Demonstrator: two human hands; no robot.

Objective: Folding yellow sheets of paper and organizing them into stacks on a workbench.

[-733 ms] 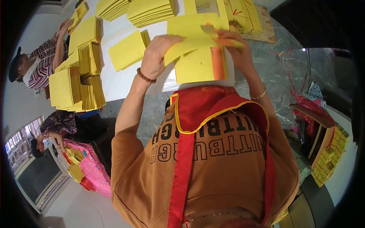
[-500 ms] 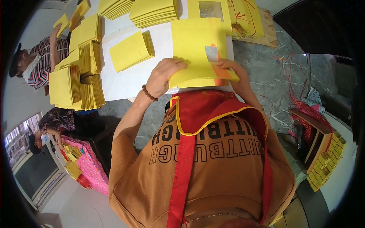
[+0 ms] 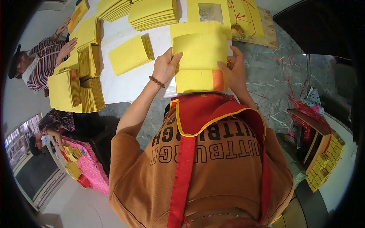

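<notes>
Yellow paper sheets (image 3: 199,53) lie at the near edge of the white table, their near part folded over away from me. Below the fold, a yellow strip with an orange patch (image 3: 218,80) shows. My left hand (image 3: 165,68) grips the left edge of the folded part, thumb on top and fingers mostly hidden. My right hand (image 3: 235,72) holds its right edge, thumb against the paper and the other fingers bent beside it. Further up the table, to the left, a small folded yellow bundle (image 3: 129,55) lies apart from my hands.
Stacks of folded yellow paper stand on the table's left side (image 3: 64,89) and far side (image 3: 152,15). Red-tied yellow bundles (image 3: 247,19) rest on a wooden board at far right. A co-worker in stripes (image 3: 47,53) handles paper at left; another person bends over a pink-covered table (image 3: 89,163).
The near edge of the yellow paper has been folded over away from me, covering the silver patch. My hands have shifted to its side edges. The striped co-worker's hands have moved.
</notes>
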